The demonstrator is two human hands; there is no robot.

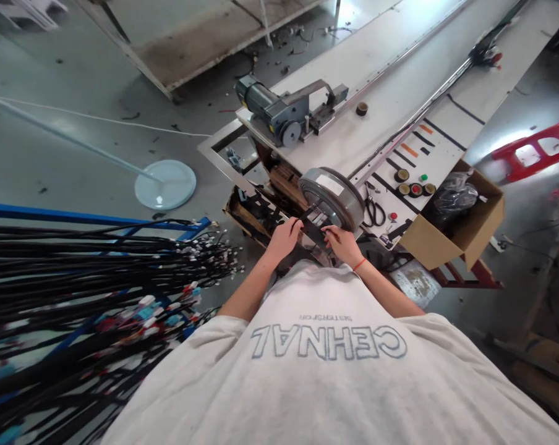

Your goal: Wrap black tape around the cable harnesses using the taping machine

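Note:
Both of my hands are low in front of my body, just short of a large grey reel (334,193) at the table's near end. My left hand (285,240) is closed, with a thin black strip (310,210) at its fingertips that leads up toward the reel. To its right, my right hand (343,245) has its fingers curled and pinched by a dark flat piece (313,232); what lies in them is too small to make out. A pair of black-handled scissors (375,211) rests on the table right of the reel.
A motor unit (279,111) is mounted on the long white table (354,139). Tape rolls (402,190) lie near an open cardboard box (481,213). Bundled black cables (122,253) hang at left, beside a round white stand base (165,185). A red plastic stool (534,148) is at right.

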